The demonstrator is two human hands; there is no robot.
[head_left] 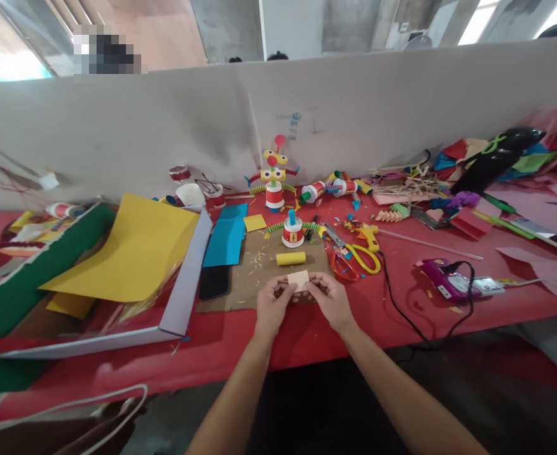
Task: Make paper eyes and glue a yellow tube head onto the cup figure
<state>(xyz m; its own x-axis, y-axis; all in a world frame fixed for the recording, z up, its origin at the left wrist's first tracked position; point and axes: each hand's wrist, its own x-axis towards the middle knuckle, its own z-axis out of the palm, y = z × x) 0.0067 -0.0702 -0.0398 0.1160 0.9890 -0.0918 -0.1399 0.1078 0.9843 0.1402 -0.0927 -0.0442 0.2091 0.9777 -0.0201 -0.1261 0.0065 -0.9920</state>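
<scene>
My left hand (pixel 273 302) and my right hand (pixel 329 299) pinch a small cream piece of paper (pixel 298 280) from its two sides, above the front of a brown cardboard sheet (pixel 247 297). Just beyond it lies a yellow paper tube (pixel 291 258). Farther back stands a red and white paper cup figure (pixel 293 234) with green folded-paper arms and a blue piece on top. To its right rest scissors with yellow handles (pixel 366 256) and a yellow glue gun (pixel 367 236). Orange-handled scissors (pixel 343 266) lie closer to my right hand.
At left, a white-sided box (pixel 183 284) holds yellow paper (pixel 126 259). Blue sheets (pixel 226 235) and a dark phone (pixel 214 282) lie beside it. Finished-looking cup figures (pixel 274 193) stand along the back wall. A purple power strip (pixel 449 281) with cables sits at right.
</scene>
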